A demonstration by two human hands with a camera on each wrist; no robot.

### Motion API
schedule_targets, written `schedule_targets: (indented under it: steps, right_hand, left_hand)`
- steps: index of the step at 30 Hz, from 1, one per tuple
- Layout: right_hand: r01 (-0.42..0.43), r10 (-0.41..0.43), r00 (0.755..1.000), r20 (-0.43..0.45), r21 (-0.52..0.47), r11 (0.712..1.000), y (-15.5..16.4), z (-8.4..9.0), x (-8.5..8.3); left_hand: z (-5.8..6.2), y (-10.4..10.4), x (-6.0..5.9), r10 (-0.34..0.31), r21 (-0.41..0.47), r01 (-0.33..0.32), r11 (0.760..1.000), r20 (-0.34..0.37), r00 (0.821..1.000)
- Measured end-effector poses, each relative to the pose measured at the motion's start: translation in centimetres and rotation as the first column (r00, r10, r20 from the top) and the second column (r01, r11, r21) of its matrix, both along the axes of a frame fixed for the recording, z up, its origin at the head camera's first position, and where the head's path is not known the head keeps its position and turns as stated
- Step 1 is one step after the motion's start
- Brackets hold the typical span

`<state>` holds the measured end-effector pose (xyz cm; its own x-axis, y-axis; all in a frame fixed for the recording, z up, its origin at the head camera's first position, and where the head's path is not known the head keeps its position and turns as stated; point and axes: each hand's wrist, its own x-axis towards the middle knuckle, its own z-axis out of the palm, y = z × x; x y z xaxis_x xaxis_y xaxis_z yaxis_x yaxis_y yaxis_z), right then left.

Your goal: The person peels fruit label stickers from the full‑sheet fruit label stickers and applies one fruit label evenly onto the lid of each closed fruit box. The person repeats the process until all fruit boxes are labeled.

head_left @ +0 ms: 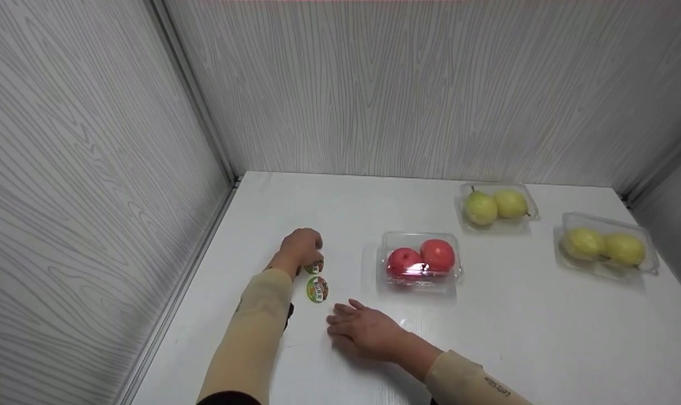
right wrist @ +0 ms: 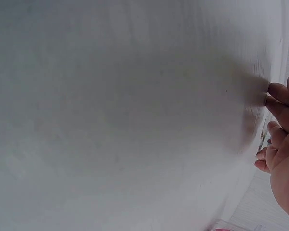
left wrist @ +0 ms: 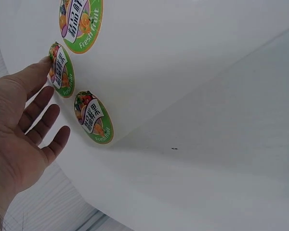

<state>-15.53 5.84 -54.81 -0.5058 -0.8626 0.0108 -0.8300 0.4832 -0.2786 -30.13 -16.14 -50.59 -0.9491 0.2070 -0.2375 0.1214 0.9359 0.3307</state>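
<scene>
My left hand (head_left: 303, 247) reaches down at the table's left side. Its fingertips meet the edge of a round, green-bordered fruit sticker (left wrist: 61, 70), pinching it, while the other fingers spread loosely. A second sticker (head_left: 318, 289) lies nearer to me on the white surface. The left wrist view also has a third sticker (left wrist: 94, 118) below the fingers, printed "Fresh fruit" like the others. My right hand (head_left: 368, 332) rests palm down to the right of the stickers with extended fingers (right wrist: 279, 113) touching the surface, holding nothing.
A clear plastic box (head_left: 422, 284) with two red fruits stands right of the hands. Two more clear boxes, each with two yellow-green pears, sit at the back right (head_left: 499, 228) and far right (head_left: 610, 270). Grey wood-grain walls (head_left: 362, 84) close off the white table (head_left: 514, 315).
</scene>
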Motion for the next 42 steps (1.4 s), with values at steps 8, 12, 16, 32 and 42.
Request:
schedule_targets:
  steps: [8,12,16,32,42]
  right_hand:
    - [-0.010,0.009,0.999,-0.037,-0.010,1.000,0.4,0.3,-0.2]
    - [0.000,0.000,0.999,-0.049,-0.011,1.000,1.2,0.4,-0.4]
    - [-0.002,0.001,0.998,-0.062,-0.015,1.000,2.0,0.3,-0.8]
    - [0.038,-0.038,0.999,0.004,0.020,0.999,3.4,0.9,-1.4]
    - [0.152,-0.144,0.985,0.091,-0.083,0.985,3.2,0.5,-1.5]
  left_hand:
    - [0.7,-0.7,0.3,-0.021,-0.013,0.021,1.000,-0.010,1.000]
    - [1.3,-1.3,0.1,0.003,0.050,-0.004,0.999,0.024,1.000]
    - [2.3,-1.7,-0.2,0.043,0.152,-0.059,0.987,0.105,0.994]
    - [6.5,-2.5,-1.4,0.030,0.282,-0.125,0.951,0.319,0.947]
    - [7.9,-3.8,-0.5,0.038,0.315,-0.160,0.936,0.361,0.932]
